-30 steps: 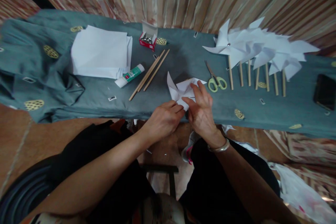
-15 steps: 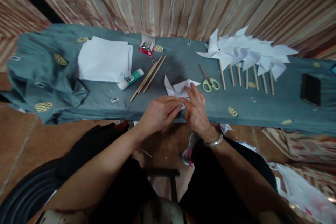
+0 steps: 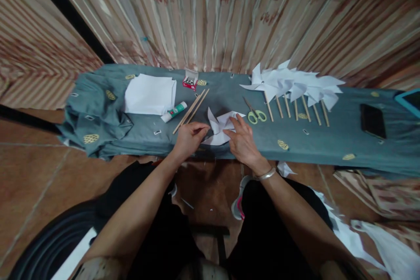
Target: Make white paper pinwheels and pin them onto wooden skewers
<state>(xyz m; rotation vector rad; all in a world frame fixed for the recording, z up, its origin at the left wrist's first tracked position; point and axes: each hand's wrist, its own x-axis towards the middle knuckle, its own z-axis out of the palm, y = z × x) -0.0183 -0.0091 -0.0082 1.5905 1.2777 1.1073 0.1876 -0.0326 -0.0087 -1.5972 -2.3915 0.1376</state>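
Observation:
A white paper pinwheel (image 3: 218,139) with folded blades lies near the front edge of the cloth-covered table. My right hand (image 3: 242,141), with a bracelet at its wrist, holds the pinwheel on its right side, thumb near the centre and fingers on a blade. Just left of the paper is my left hand (image 3: 190,136), thumb and fingertips pinched together; whatever is between them is too small to make out. Wooden sticks (image 3: 194,111) lie behind my left hand. Scissors with green handles (image 3: 256,117) rest beyond my right hand.
Left of the sticks are a glue stick (image 3: 173,112) and a paper stack (image 3: 149,95). A small red box (image 3: 190,81) of metal pins stands open behind. Finished pinwheels on sticks (image 3: 295,85) lie at the back right, a phone (image 3: 373,121) farther right. A curtain (image 3: 210,17) hangs behind.
My left hand has drawn away to the left from the pinwheel, and the front blade now lies spread out. My right hand stays on the paper. The camera view has shifted.

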